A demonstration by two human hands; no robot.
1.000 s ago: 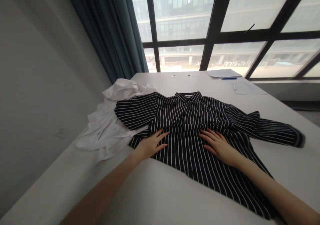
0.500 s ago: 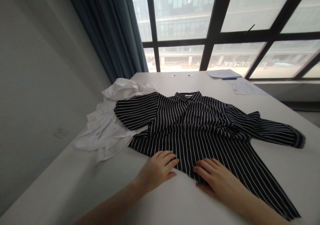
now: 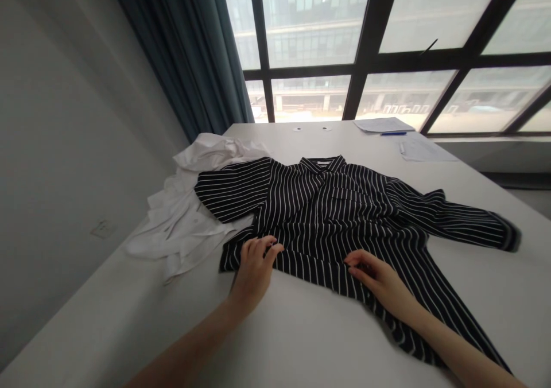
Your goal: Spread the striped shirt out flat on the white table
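A black shirt with white stripes lies spread on a white table, its collar at the far side and its sleeves out to both sides. My left hand rests over the lower left part of the shirt, fingers curved and thumb apart. At the middle of the lower front, my right hand pinches the fabric between thumb and fingers. The shirt's lower edge is drawn up and wavy beside the right hand. Folds run across the shirt's midsection.
Crumpled white garments lie at the left, partly under the striped sleeve. Papers and a blue pen lie at the far right of the table. A dark curtain hangs beside the window.
Both hands have moved away from me, up the shirt. The right fingers have closed on the fabric, and the lower edge has shifted away with them.
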